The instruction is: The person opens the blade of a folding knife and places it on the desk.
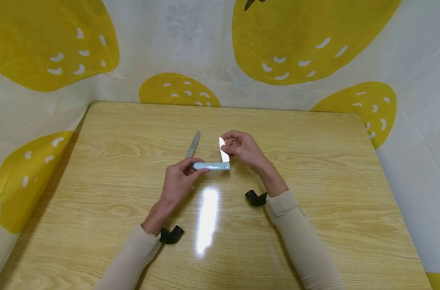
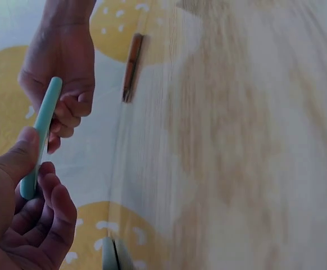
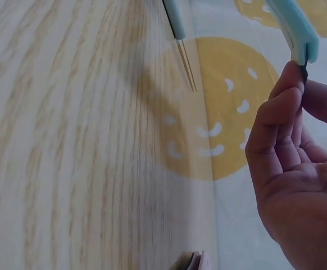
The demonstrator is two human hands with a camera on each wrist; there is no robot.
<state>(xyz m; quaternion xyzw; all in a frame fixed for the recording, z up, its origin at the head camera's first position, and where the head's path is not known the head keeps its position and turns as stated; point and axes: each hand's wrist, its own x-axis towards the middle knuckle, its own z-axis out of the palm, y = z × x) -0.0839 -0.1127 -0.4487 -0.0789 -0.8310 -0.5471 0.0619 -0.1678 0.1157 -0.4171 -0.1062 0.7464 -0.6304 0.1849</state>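
Note:
My left hand (image 1: 177, 181) grips the pale blue handle of a folding knife (image 1: 214, 166) between thumb and fingers. Its blade (image 1: 224, 151) stands up from the handle at about a right angle, and my right hand (image 1: 243, 149) pinches it. In the right wrist view, thumb and fingertips meet on the blade just below the handle's end (image 3: 304, 48). A second knife (image 1: 193, 145) lies on the table beyond my left hand, blade pointing away; that hand hides part of its handle. The left wrist view also shows a brown-handled folding knife (image 2: 131, 67) on the table.
The wood-grain table (image 1: 314, 181) is bordered by a white cloth (image 1: 191, 36) with yellow fruit prints at the back and sides. Black curved pieces (image 1: 256, 198) sit at both wrists. A bright light reflection lies across the tabletop before me.

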